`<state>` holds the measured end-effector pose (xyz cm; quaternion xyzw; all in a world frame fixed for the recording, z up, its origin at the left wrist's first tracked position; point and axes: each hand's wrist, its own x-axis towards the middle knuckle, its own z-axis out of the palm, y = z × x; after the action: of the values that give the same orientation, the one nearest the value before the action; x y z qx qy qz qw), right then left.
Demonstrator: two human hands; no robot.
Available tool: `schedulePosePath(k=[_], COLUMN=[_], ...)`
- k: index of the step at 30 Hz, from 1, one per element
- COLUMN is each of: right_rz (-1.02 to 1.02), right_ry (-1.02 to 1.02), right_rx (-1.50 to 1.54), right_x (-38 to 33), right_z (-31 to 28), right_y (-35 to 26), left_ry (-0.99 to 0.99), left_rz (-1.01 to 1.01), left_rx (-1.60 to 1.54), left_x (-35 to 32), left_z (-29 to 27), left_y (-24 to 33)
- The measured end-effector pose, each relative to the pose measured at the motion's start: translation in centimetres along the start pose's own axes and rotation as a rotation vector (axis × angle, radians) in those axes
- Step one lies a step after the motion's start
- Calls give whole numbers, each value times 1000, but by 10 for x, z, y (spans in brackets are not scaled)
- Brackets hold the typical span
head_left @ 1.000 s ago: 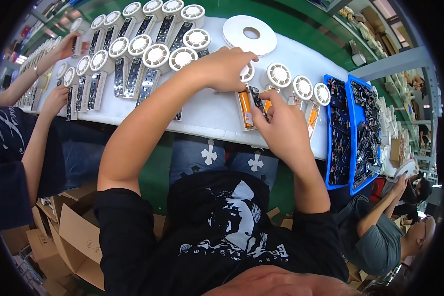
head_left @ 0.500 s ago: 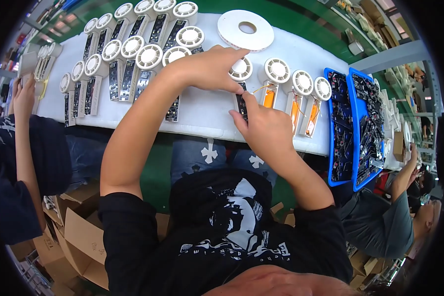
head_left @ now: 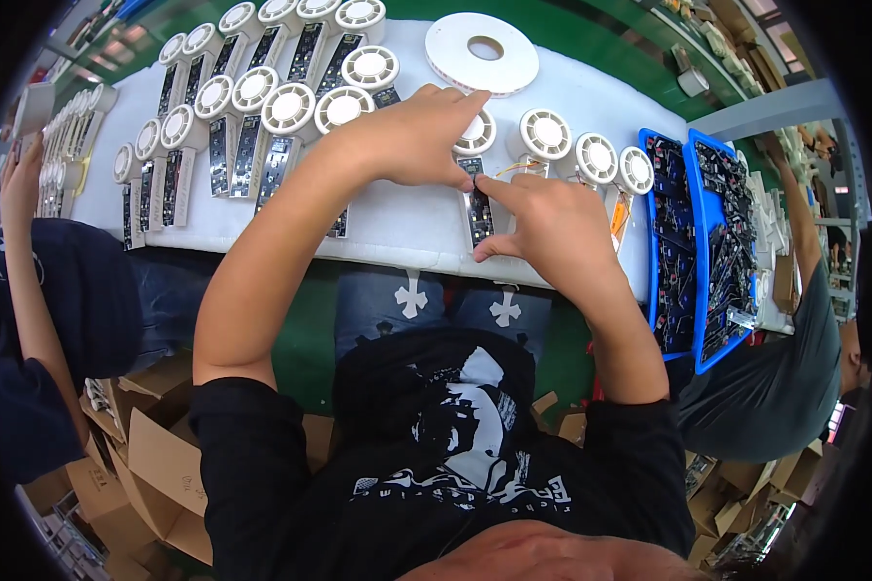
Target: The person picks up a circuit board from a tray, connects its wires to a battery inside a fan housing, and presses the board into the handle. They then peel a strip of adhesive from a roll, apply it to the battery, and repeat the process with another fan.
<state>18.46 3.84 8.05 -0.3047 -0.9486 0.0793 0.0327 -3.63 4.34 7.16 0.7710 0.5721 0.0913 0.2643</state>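
Note:
In front of me lies a white device with a round slotted head (head_left: 475, 133) and a narrow body holding a dark circuit board (head_left: 477, 215). My left hand (head_left: 419, 137) is closed around the head, its index finger along the far side and its thumb at the board's upper end. My right hand (head_left: 555, 218) is open, with thumb and index finger spread. Its index fingertip touches the board's upper end beside my left thumb, while the right thumb is by the lower end. Similar devices, such as one with a round white head (head_left: 545, 134), stand to the right, partly hidden by my right hand.
Several more devices with boards (head_left: 289, 108) stand in rows at the left. A white tape roll (head_left: 446, 53) lies at the back of the white table (head_left: 397, 237). Blue trays (head_left: 696, 290) of circuit boards stand at the right. Other people sit on both sides.
My right hand has moved slightly right and toward me, its thumb shifting from the board's left edge to its lower right. More of the board shows. My left hand stays nearly still.

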Motion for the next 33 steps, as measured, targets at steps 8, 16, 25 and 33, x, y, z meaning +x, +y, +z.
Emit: schedulePosePath(k=[8, 16, 25, 33], right_rz=[-103, 219, 297, 248], right_ry=[133, 234, 200, 279], right_rx=[-50, -93, -24, 308], right_x=[-3, -2, 3, -16], right_z=[2, 21, 15, -66], right_y=[-3, -30, -33, -28], left_ry=[13, 1050, 1283, 1252], left_rz=[-30, 402, 520, 462], left_rx=[21, -168, -187, -287], left_x=[-4, -69, -86, -63], left_z=[-1, 50, 134, 132], left_y=[2, 37, 34, 21])
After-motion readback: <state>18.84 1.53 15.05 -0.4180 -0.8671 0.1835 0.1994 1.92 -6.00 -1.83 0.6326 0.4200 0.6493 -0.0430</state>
